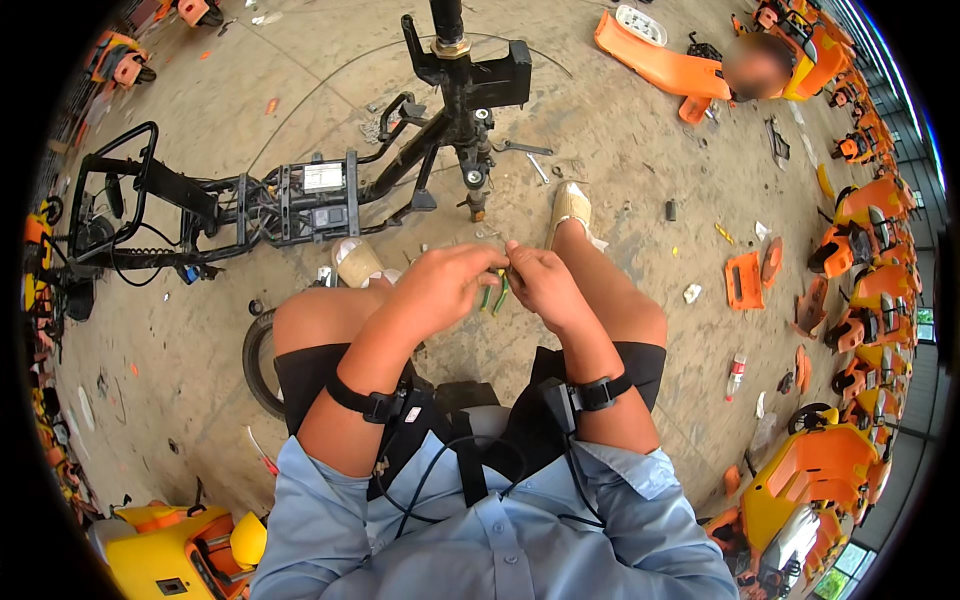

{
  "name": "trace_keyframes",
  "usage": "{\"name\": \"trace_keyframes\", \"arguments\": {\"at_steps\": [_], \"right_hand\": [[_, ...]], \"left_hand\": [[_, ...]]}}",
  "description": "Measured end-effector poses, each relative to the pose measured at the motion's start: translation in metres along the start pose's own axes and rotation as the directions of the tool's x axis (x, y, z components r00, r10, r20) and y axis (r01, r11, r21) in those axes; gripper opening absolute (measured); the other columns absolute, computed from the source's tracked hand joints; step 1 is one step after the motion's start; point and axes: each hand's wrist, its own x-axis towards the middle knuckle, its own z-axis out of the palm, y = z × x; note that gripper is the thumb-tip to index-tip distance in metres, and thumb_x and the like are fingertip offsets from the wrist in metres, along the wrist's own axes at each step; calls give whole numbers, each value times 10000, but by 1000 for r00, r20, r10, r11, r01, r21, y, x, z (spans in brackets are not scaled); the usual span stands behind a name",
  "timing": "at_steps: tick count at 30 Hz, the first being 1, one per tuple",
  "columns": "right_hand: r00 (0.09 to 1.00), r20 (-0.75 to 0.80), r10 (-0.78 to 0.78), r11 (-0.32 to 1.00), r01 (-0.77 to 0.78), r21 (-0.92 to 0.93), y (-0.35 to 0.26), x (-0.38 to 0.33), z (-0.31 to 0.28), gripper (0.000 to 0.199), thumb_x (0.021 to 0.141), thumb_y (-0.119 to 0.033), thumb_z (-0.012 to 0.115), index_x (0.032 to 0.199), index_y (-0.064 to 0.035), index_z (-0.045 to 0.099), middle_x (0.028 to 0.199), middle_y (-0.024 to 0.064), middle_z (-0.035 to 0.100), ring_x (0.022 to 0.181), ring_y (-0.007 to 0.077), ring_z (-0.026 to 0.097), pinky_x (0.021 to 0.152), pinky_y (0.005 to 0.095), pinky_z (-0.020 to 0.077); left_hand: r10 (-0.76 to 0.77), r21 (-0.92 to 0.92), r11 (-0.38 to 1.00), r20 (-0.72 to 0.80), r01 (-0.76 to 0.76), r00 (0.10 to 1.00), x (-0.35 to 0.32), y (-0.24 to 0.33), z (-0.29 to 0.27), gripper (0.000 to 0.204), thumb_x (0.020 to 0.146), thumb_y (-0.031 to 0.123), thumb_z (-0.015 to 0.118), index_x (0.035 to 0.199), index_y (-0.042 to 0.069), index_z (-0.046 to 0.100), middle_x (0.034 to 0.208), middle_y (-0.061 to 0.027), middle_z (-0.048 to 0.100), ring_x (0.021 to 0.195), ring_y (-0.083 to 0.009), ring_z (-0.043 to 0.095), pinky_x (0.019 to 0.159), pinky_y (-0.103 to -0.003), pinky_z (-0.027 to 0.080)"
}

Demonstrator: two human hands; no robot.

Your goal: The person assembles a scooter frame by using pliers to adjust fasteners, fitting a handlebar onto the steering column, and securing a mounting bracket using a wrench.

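My left hand (452,283) and my right hand (541,284) meet above the floor between my knees. The fingers of both are curled and pinched together at the tips. Whatever sits between the fingertips is too small or too covered to name. Two green handles (502,292), like those of pliers, show between the hands; I cannot tell whether they are held or lie on the floor below. Just beyond my hands stands a bare black scooter frame (330,195), its steering column (461,110) upright and its fork end (477,212) without a wheel.
Wrenches (541,170) lie near the fork. A tyre (262,365) rests by my left leg. Orange panels (744,281) and a plastic bottle (737,377) are scattered at right. Another person is among orange body parts (660,70) at the far right. Yellow-orange scooters (815,470) line the sides.
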Motion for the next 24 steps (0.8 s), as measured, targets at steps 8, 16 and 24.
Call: {"name": "trace_keyframes", "arguments": {"at_steps": [8,16,24], "right_hand": [[985,-23,171,985,-171,11,-2,48,-16,487,1012,-454,514,730,-61,572,555,17,449,525,142,454,468,313,329],[918,-374,130,671,-359,-649,128,168,-69,520,913,-426,610,792,76,670,733,202,671,558,313,647,559,428,523],[803,-424,419,665,-589,-458,206,182,-69,654,964,-539,517,855,85,681,761,193,693,610,289,663,577,430,524]], "left_hand": [[-95,64,994,57,92,994,27,-21,-5,498,849,18,675,1332,62,563,1233,-204,642,1145,-397,601,946,-427,499],[-457,417,842,211,344,864,50,-61,-27,670,903,299,687,1456,35,417,1402,-247,526,1285,-405,507,1054,-439,435],[-485,387,838,208,384,849,63,-78,-33,572,935,318,646,1402,29,485,1320,-235,590,1204,-402,570,999,-439,472]]}}
